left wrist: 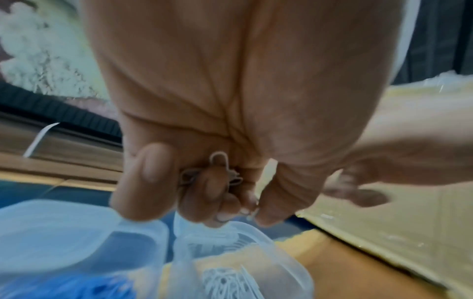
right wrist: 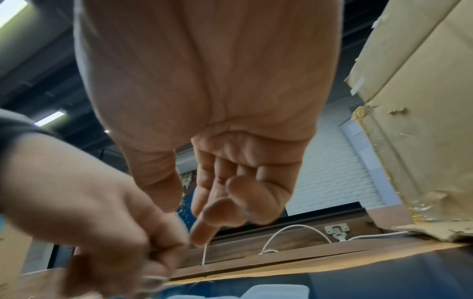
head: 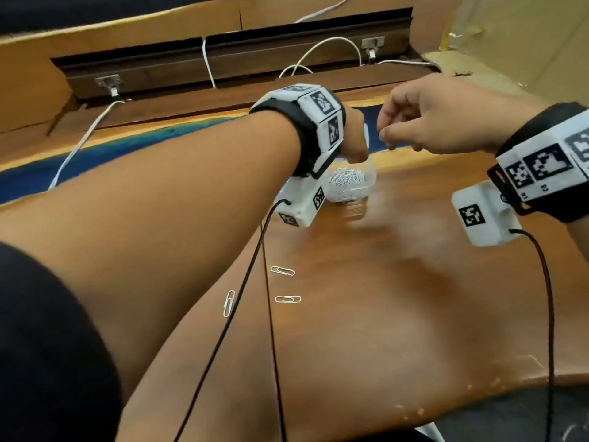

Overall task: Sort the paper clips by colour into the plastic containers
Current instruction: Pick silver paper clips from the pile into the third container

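Observation:
My left hand (head: 355, 145) hovers just above a clear plastic container (head: 369, 181) holding white paper clips. Its fingers (left wrist: 143, 182) are curled, gripping a small bunch of white clips (left wrist: 217, 170) in the palm. The left wrist view shows that container (left wrist: 271, 240) below the fingertips, and beside it a second clear container (left wrist: 156, 234) with blue clips. My right hand (head: 387, 135) floats close to the right of the left hand, fingers (right wrist: 217, 210) loosely bent with nothing visible in them. Three white clips (head: 282, 271) lie loose on the wooden table nearer me.
The wooden table (head: 398, 314) has a blue resin band along its far side. White cables (head: 79, 145) run from a dark recessed channel at the back. Cardboard (head: 510, 36) stands at the far right. Black wrist-camera cords (head: 271, 314) hang over the table.

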The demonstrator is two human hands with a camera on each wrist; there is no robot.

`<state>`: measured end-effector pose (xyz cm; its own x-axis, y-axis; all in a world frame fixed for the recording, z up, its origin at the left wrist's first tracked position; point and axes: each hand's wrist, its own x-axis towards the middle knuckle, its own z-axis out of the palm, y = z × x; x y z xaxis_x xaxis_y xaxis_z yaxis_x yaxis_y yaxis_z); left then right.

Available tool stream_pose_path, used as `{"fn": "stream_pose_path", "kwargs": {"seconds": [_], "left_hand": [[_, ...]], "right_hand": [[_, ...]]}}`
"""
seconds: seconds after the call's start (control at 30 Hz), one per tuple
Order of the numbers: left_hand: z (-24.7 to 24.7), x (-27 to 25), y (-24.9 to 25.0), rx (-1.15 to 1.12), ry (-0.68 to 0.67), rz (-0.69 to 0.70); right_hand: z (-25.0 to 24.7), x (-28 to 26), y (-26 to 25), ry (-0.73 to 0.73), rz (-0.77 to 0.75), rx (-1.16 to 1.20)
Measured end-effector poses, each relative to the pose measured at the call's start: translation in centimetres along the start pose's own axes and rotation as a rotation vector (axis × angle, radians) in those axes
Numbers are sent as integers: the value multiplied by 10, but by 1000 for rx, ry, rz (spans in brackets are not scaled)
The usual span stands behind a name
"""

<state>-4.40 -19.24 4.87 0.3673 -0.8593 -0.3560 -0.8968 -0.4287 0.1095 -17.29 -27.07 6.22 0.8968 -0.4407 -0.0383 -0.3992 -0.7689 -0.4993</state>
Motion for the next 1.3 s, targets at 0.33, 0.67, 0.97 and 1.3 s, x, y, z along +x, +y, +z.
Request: {"fn": "stream_pose_path", "kwargs": {"seconds": [0.33, 0.67, 0.97, 1.3], "left_hand": [[8, 0, 1, -5, 101, 95], [86, -158, -77, 1, -60, -144], [133, -186, -85, -165, 35, -234], [134, -196, -76, -137, 27, -180]], "right_hand": [[8, -15, 0, -25, -76, -100], [116, -30, -68, -424, -322, -119], [148, -25, -96, -519, -269, -248], [154, -41, -107, -497, -332, -550]]}}
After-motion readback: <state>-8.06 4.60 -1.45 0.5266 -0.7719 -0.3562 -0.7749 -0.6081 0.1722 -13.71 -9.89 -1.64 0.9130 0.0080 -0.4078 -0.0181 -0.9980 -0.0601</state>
